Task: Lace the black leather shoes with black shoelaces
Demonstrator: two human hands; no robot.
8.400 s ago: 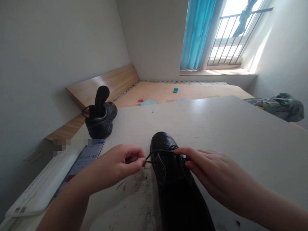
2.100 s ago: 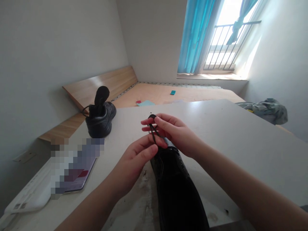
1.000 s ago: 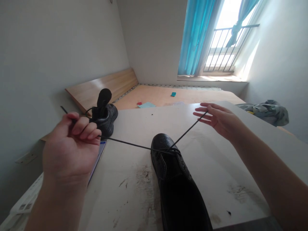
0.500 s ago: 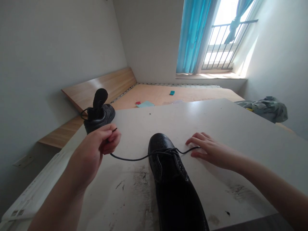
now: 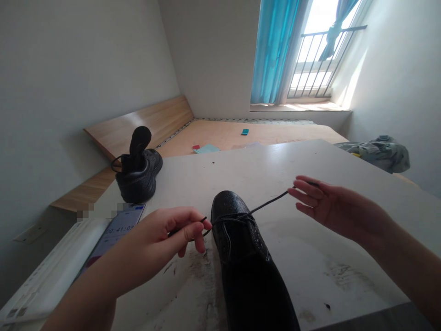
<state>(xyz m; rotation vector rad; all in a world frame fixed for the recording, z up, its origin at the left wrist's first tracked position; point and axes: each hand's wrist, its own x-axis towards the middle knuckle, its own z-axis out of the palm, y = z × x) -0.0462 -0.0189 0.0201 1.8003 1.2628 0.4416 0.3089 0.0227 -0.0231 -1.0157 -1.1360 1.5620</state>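
A black leather shoe (image 5: 237, 239) lies on the white tabletop, toe pointing away from me, with its laces crossed over the front. To its left, my left hand (image 5: 179, 232) pinches one end of the shoelace between thumb and fingers, close to the shoe's side. On the right, my right hand (image 5: 320, 197) is raised with the other shoelace (image 5: 270, 201) running up taut from the shoe into its fingers. A second black shoe (image 5: 138, 177) stands at the table's far left, its tongue sticking up and its lace looped at the back.
A phone (image 5: 110, 234) showing a timer lies at the left, partly behind my left forearm, beside white plastic sheets (image 5: 55, 271). Beyond the white table (image 5: 275, 170) is a wooden bed (image 5: 289, 133) with small papers. A bundle of grey-green cloth (image 5: 382, 154) rests at the right.
My left hand has moved right and down toward the shoe, uncovering the phone. My right hand has lifted and moved right, pulling its lace straight.
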